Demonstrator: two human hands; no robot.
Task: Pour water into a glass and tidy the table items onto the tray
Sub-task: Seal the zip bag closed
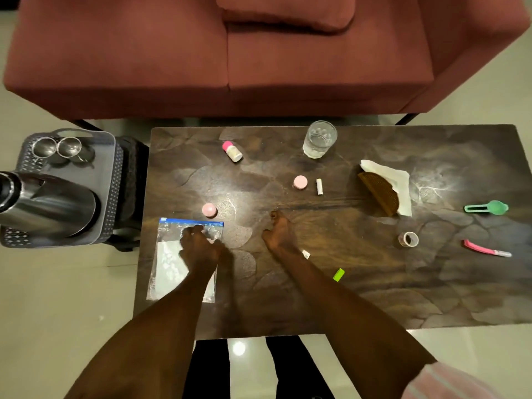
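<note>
My left hand [198, 246] lies on a clear zip bag [169, 266] with a blue seal at the table's near left, its fingers curled onto the bag's upper part. My right hand [277, 231] rests on the bare wood at the table's middle, fingers stretched forward and holding nothing. A glass [319, 139] with some water in it stands at the far edge. The grey tray [112, 180] sits on a stool left of the table; it carries a steel jug [49, 203] and two steel cups [44, 146].
On the dark table [374, 298] lie a pink-capped bottle [231, 151], two pink lids [300, 182], a white tube [319, 186], a wooden comb [380, 192] on a napkin [398, 180], a green tool [486, 208], tape [408, 239], a pink razor [485, 249] and a green lighter [338, 275]. A red sofa [172, 53] stands behind.
</note>
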